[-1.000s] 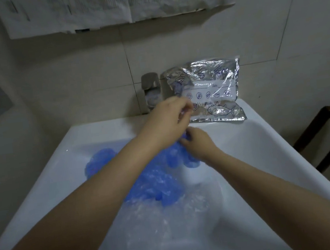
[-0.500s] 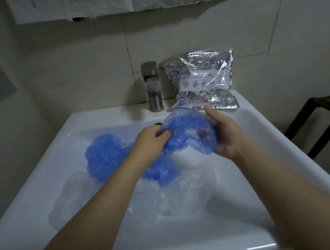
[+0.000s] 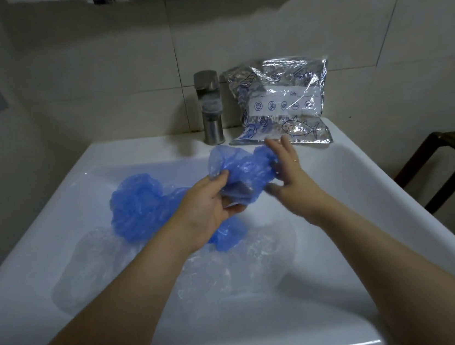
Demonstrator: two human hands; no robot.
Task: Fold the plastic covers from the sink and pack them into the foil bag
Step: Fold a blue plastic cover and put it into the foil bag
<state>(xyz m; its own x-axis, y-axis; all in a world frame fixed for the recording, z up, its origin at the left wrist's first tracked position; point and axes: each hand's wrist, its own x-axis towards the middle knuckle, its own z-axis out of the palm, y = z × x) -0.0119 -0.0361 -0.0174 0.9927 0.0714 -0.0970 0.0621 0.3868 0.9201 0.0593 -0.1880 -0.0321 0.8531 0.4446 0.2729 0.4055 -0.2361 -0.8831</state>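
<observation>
left hand (image 3: pixel 207 203): raised over the basin, palm turned up, fingers and thumb curled round the near end of a crumpled translucent blue plastic cover (image 3: pixel 244 170); it grips that end firmly.
right hand (image 3: pixel 287 170): at the far end of the same cover, fingers spread and mostly straight, blurred; the fingertips touch the plastic, but whether any of them pinch it i cannot tell.
held cover: stretched between the two hands, above the sink and clear of the pile, bunched and wrinkled, its far end just in front of the foil bag.
other blue covers (image 3: pixel 141 203): a loose puffy heap lying in the left half of the basin, partly hidden under the left forearm, with a bit of blue showing below the left wrist.
clear plastic covers (image 3: pixel 221 270): crumpled see-through sheets lying on the basin floor beneath and in front of the blue heap.
white ceramic sink (image 3: pixel 367 201): wide rectangular basin holding all the loose covers.
silver foil bag with blue fish drawings and a white label (image 3: pixel 280 102): standing on the back ledge of the sink, right of the tap, leaning against the tiled wall.
brushed metal tap (image 3: pixel 210 108): upright at the middle of the back ledge, just beside the bag.
dark wooden frame (image 3: pixel 450 173): at the right edge, beside the sink.
</observation>
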